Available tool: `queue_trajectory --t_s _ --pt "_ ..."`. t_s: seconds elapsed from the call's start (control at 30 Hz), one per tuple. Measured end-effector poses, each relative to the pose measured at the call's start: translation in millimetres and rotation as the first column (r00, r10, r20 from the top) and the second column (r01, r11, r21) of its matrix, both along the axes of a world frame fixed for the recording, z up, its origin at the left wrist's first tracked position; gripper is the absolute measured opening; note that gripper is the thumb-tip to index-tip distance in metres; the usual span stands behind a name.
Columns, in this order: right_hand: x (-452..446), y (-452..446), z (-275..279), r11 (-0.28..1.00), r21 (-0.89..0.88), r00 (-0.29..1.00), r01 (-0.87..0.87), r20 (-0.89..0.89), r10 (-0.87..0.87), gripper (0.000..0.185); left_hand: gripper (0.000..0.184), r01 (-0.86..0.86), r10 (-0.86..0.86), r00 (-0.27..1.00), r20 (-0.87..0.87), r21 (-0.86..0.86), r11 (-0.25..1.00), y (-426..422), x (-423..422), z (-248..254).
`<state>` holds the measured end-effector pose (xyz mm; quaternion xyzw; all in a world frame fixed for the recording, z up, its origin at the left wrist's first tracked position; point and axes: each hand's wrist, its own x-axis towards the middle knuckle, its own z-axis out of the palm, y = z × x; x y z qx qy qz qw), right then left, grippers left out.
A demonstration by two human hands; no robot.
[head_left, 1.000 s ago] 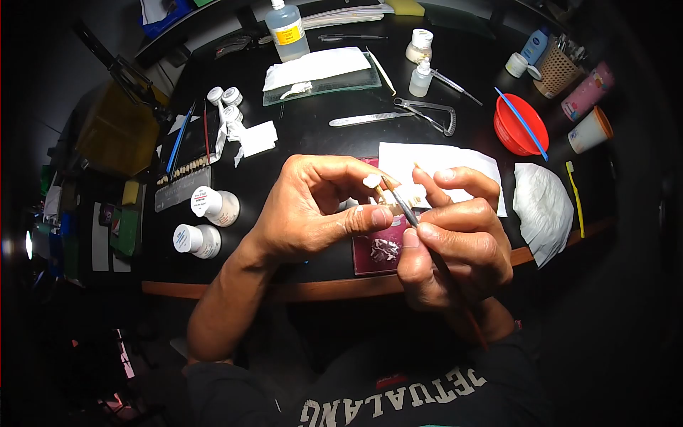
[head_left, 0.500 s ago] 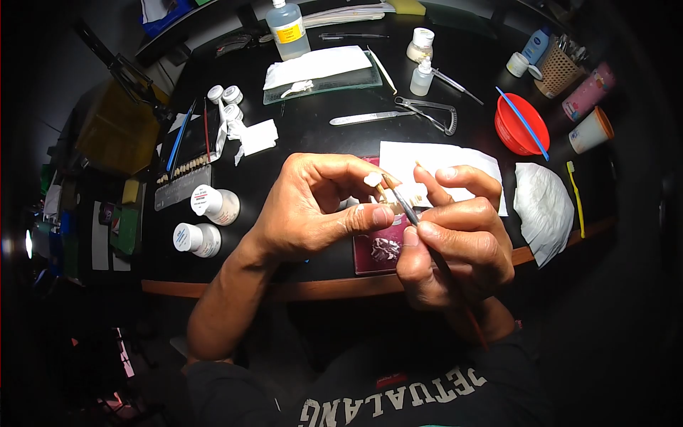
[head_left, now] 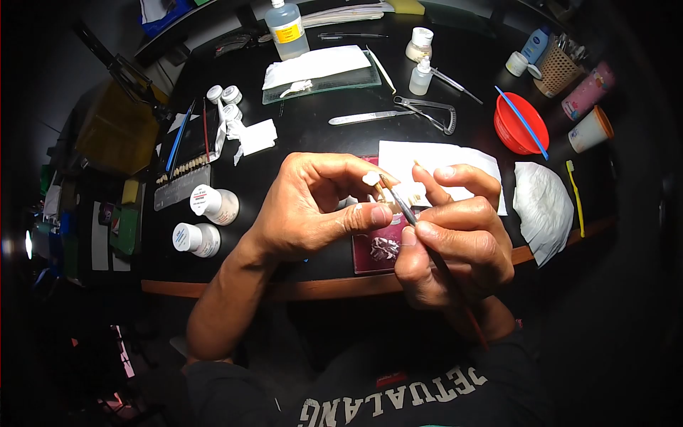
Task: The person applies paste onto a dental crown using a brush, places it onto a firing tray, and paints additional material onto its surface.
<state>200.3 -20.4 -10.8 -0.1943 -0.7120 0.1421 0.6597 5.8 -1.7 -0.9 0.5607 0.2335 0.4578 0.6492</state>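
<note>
Close work above the front part of the bench (head_left: 313, 133): the left hand (head_left: 299, 206) pinches a small white-tipped piece (head_left: 371, 178) between thumb and bent fingers; the right hand (head_left: 462, 242) pinches a brush (head_left: 441, 269) between thumb and fingertips, its tip close to the piece, contact too small to tell; beneath, a maroon slab (head_left: 364, 260) lies near the bench's front edge, a white sheet (head_left: 487, 167) by its far right corner

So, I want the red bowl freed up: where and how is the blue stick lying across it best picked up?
Probably pinch the blue stick by its near end, coming in from the near side: it is thin and slants across the red bowl, with that end jutting out beyond it.
</note>
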Motion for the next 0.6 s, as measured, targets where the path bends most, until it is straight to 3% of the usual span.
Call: queue_trajectory --t_s 0.27,0.37,0.47,0.6 --pt "1.1 -0.6 0.5 1.0 -0.002 1.0 -0.011 -0.01 0.011 0.025 0.027 0.0 0.0 1.0 -0.012 0.005 1.0 0.4 -0.2 0.3" --pt "0.9 -0.6 1.5 1.0 -0.004 1.0 -0.004 -0.005 0.004 0.026 0.04 0.01 -0.012 0.997 -0.075 -0.03 1.0 0.4 -2.7 1.6" --pt "1.1 -0.4 1.7 1.0 -0.004 1.0 -0.008 0.002 0.008 0.026 0.026 -0.009 0.009 1.0 -0.015 0.002 1.0 0.3 0.2 -1.3" --pt "0.8 0.7 0.5 1.0 0.004 1.0 -0.004 -0.006 0.004 0.027 0.026 -0.013 0.013 1.0 -0.015 0.003 1.0 -0.8 0.8 1.4"
